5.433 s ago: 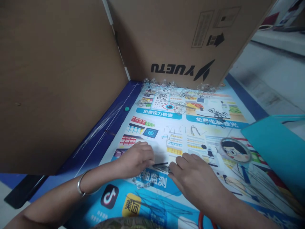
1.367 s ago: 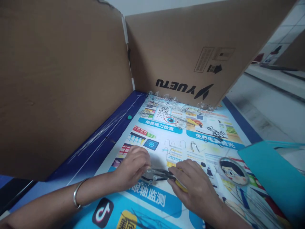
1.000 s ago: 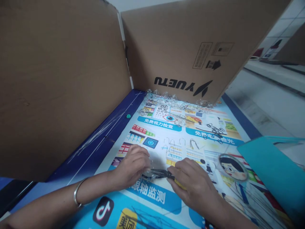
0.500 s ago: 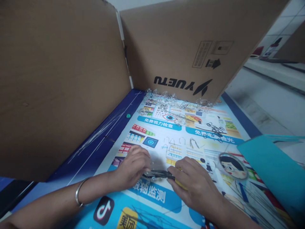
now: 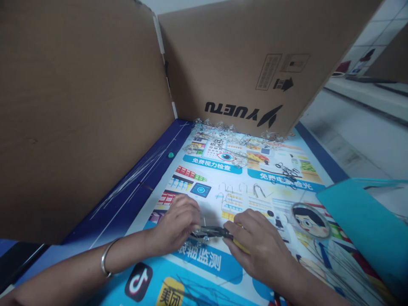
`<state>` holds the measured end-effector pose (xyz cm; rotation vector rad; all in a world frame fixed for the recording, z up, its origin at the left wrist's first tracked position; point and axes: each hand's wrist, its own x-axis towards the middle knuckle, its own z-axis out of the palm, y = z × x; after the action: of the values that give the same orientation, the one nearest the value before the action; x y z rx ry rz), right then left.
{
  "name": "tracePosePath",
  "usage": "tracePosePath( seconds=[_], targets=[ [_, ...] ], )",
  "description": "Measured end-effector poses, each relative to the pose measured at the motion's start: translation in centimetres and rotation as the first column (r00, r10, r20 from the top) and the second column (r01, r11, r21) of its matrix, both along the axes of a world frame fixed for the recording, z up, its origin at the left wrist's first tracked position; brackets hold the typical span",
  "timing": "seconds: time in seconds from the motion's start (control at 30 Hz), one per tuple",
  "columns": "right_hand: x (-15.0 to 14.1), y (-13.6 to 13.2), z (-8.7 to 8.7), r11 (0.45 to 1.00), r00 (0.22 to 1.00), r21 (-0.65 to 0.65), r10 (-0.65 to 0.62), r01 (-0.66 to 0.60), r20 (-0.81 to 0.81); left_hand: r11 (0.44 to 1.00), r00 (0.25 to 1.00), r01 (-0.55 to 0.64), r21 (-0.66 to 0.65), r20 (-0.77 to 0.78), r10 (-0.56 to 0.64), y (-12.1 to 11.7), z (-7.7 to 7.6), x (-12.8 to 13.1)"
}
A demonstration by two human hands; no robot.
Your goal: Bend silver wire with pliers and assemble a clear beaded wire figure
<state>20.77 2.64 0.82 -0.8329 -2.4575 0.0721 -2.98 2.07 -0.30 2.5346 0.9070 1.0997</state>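
Observation:
My right hand [image 5: 255, 238] is closed around the yellow handles of a pair of pliers [image 5: 212, 232], whose dark jaws point left. My left hand [image 5: 178, 223] is pinched at the jaw tips, on a thin wire with clear beads [image 5: 204, 241]. Its fingertips and the exact grip are partly hidden. A short end of the wire stands up just above the jaws. Beyond my hands, several bent wire hooks [image 5: 242, 188] lie on the printed sheet [image 5: 210, 208].
Cardboard panels [image 5: 95, 106] wall off the left and back. Clear beaded pieces [image 5: 223, 127] line the back panel, with small dark rings [image 5: 287, 172] nearer right. Straight wires [image 5: 130, 176] lie at left, more [image 5: 338, 272] at right beside a turquoise bag [image 5: 360, 212]. A green blob [image 5: 171, 155] sits at left.
Both hands and the pliers stay almost in place. The wire loop above the jaws now shows as a short upright end. The view has shifted very slightly.

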Motion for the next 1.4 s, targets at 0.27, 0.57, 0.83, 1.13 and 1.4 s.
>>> tracePosePath(
  seconds=[0.27,0.57,0.83,1.13,1.4],
  targets=[
    [-0.03,0.04,-0.33,0.998,0.998,-0.058,0.031,-0.034,-0.051,1.0,1.0,0.023,0.01,0.007,-0.024,0.04,-0.03,0.06],
    [-0.08,0.01,-0.42,0.991,0.999,-0.127,0.042,-0.044,-0.019,0.998,0.998,0.056,0.0,0.029,-0.056,0.09,-0.38,-0.02],
    [-0.22,-0.24,0.16,0.998,1.0,-0.053,-0.02,0.021,0.021,0.999,0.997,0.036,-0.015,0.067,-0.035,0.37,-0.36,0.03],
    [-0.23,-0.44,0.04,0.998,0.998,-0.006,-0.057,0.057,0.011,1.0,0.995,0.002,-0.011,0.105,-0.001,0.3,-0.2,0.21],
    [-0.43,-0.49,0.05,0.998,0.998,-0.021,-0.054,0.053,-0.036,1.0,0.994,0.016,-0.024,0.111,-0.013,0.11,-0.16,0.23]
  ],
)
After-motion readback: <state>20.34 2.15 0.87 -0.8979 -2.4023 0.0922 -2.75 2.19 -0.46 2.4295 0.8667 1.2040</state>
